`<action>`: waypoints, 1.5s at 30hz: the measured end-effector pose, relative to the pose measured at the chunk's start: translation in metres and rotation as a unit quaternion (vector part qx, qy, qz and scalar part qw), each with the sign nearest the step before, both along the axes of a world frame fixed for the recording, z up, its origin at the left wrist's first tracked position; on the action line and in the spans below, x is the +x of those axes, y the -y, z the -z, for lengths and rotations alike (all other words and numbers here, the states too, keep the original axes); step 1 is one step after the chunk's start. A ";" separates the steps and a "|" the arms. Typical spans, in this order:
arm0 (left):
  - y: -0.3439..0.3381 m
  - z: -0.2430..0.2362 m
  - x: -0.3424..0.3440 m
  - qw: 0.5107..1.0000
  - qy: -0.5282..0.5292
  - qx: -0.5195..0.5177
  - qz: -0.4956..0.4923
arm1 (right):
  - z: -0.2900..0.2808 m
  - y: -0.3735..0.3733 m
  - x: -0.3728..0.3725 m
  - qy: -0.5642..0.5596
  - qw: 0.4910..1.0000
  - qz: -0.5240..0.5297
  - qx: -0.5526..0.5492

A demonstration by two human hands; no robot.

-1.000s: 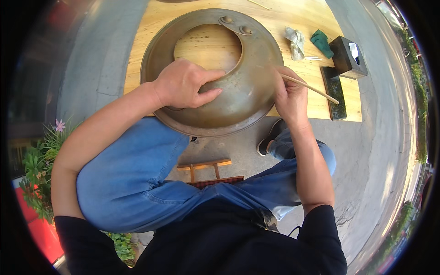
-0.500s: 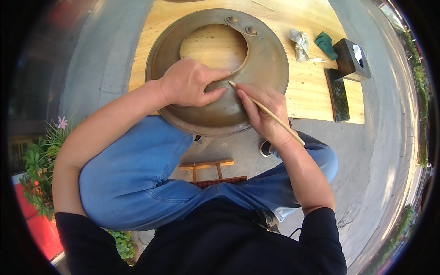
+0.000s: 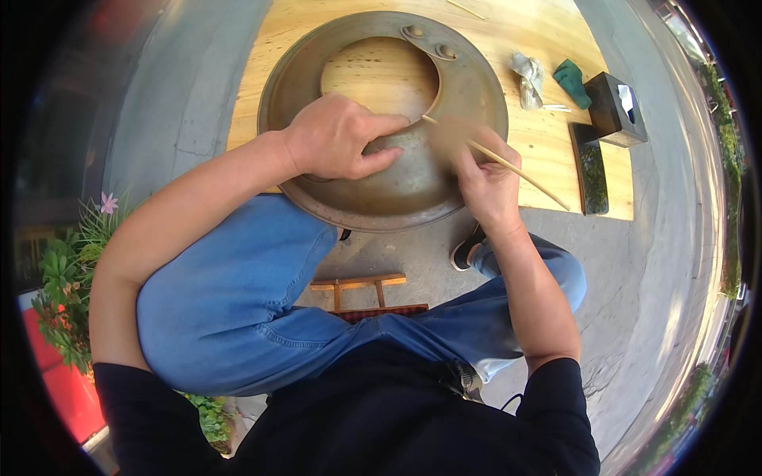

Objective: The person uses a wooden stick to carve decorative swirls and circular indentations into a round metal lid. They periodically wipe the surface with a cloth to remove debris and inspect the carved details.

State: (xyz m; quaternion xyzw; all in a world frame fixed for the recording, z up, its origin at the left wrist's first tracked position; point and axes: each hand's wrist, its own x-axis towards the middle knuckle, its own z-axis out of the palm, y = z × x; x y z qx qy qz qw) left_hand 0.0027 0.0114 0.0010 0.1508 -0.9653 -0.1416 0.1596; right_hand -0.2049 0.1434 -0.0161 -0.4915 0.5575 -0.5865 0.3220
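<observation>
The right hand [image 3: 490,184] is smeared by blur about its fingers [image 3: 452,141], which hide the middle stretch of the wooden stick [image 3: 524,174], and whether the stick's tip touches the metal shell [image 3: 373,198] beside its round opening cannot be told. The left hand [image 3: 337,139] covers part of the shell's near left side, its palm and curled fingers out of sight. The upper edge cuts off the bench [image 3: 548,151] and a second stick [image 3: 466,9], the jeans [image 3: 230,305] conceal much of the wooden stool [image 3: 361,282], and a black sliver [image 3: 345,235] below the shell shows too little to identify.
</observation>
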 end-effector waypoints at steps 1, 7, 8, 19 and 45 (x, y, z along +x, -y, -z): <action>0.000 0.000 0.000 1.000 0.000 -0.004 0.000 | 0.001 0.001 0.001 -0.006 1.000 0.002 -0.002; 0.001 0.001 0.001 1.000 0.005 -0.013 0.000 | 0.008 0.010 0.005 -0.002 1.000 0.007 -0.002; 0.000 0.001 0.001 1.000 0.004 -0.011 0.000 | 0.009 0.010 0.005 -0.013 1.000 0.006 -0.013; 0.000 -0.001 -0.001 1.000 0.007 -0.015 -0.001 | 0.021 0.019 0.005 -0.193 0.968 0.029 -0.159; -0.003 -0.003 -0.001 1.000 0.022 -0.014 -0.006 | 0.015 0.012 0.013 -0.089 0.990 0.027 -0.109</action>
